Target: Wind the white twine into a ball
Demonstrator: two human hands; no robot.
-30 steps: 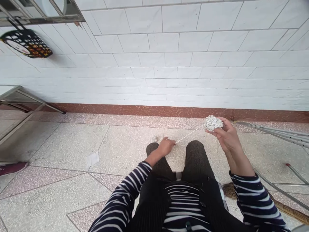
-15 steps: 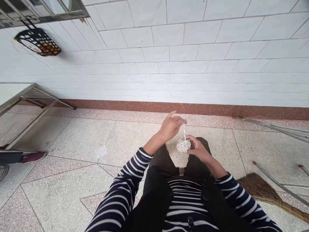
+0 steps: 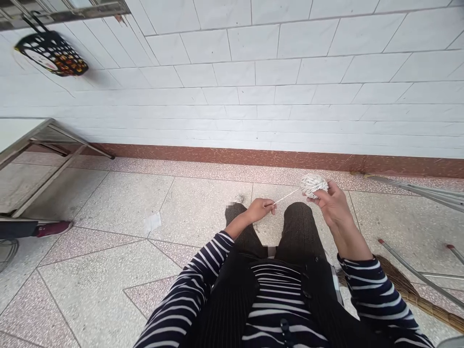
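Note:
A ball of white cord (image 3: 313,186) is gripped in my right hand (image 3: 335,205), out beyond my right knee, the fingers curled around its side. From it a length of cord (image 3: 287,197) runs taut, down and leftward, to my left hand (image 3: 261,210). That hand is closed in a pinch on the cord above the gap between my knees. Past my left knee, a small whitish patterned thing (image 3: 238,199) lies low near the floor, partly hidden and blurred.
A broom (image 3: 406,287) and metal legs with red tips (image 3: 409,263) are at my right. Folded metal poles (image 3: 409,187) lie by the wall. On the left stand a table (image 3: 27,126) and another person's shoe (image 3: 54,228). White paper (image 3: 152,222) lies on the floor; a bag (image 3: 52,52) hangs above.
My right hand has moved right and forward with the cord ball. My left hand has come down, still pinching the cord, and the stretch between them is longer and slanted.

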